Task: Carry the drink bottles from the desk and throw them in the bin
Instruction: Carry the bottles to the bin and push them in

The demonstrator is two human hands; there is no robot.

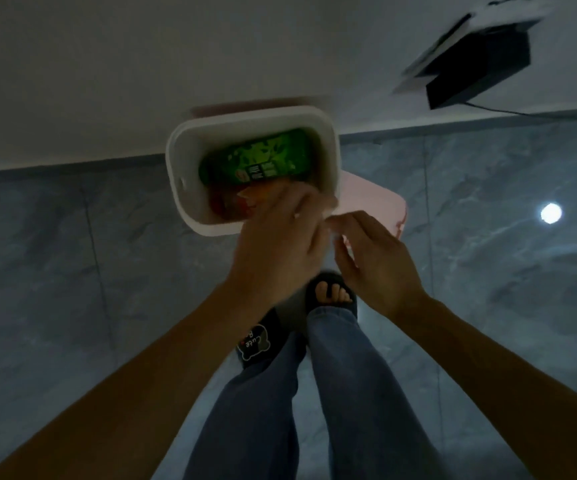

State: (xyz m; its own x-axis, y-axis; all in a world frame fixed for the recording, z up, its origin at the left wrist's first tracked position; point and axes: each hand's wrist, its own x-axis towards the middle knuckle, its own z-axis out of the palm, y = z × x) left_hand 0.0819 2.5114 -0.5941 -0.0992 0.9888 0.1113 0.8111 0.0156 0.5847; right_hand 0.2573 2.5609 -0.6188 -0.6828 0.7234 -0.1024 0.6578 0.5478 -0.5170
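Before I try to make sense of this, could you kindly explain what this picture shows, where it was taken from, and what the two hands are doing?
There is no machine here: a person wears a camera on the head, looking steeply down, so you see their own arms, jeans and slippers. On the grey tiled floor, against the wall, stands a white bin. Inside lies a green drink bottle, with something reddish and blurred below it. The left hand reaches over the bin's near rim, fingers spread, holding nothing that I can see. The right hand hovers beside it, fingers loosely curled; whether it pinches anything is too blurred to tell. A pink lid-like panel shows behind them.
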